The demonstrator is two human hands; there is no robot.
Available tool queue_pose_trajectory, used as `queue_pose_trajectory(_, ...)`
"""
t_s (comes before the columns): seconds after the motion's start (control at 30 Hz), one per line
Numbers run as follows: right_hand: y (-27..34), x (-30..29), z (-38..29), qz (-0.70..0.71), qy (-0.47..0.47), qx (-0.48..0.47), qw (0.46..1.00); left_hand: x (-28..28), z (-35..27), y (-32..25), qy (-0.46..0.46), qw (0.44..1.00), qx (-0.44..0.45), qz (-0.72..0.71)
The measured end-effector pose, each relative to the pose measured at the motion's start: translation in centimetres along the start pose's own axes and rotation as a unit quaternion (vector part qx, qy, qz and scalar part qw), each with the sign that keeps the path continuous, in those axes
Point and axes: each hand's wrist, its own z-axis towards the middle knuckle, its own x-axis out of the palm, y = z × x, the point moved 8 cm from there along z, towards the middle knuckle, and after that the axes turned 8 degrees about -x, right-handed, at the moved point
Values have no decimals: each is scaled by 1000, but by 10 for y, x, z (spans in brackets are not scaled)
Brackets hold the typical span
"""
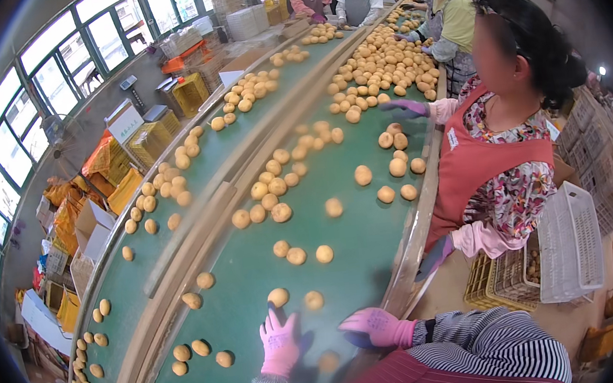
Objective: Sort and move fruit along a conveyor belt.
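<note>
Before me runs a green conveyor belt (253, 327) carrying round, yellow-brown produce that looks like potatoes. My left hand (279, 340), in a pink glove with dark purple fingertips, reaches over the belt. Its longest finger is at the near side of one potato (278, 297); whether it touches cannot be told. Gloved the same way, my right hand (377, 327) is over the belt's right edge, fingers pointing left and palm hidden. A blurred potato (329, 361) lies below and between my hands. Another potato (314, 300) lies just ahead of them.
A wooden divider (200, 222) separates a second belt lane (124, 295) on the left, with more potatoes. A co-worker in a red apron (479, 160) stands at the right edge, one gloved hand (406, 108) near a dense potato pile (383, 70). White (568, 245) and yellow crates stand right.
</note>
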Motion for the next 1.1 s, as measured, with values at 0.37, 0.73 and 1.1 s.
queue_pose_trajectory(0.37,13,7,-40,-21,-10,-2,1000,59,-213,135,-107,925,-350,98)
queue_pose_trajectory(0.73,11,-38,-111,84,35,32,995,43,-215,-32,-164,961,-152,-164)
queue_pose_trajectory(1.1,0,-9,-112,-129,125,81,980,119,-120,-152,17,995,82,-52)
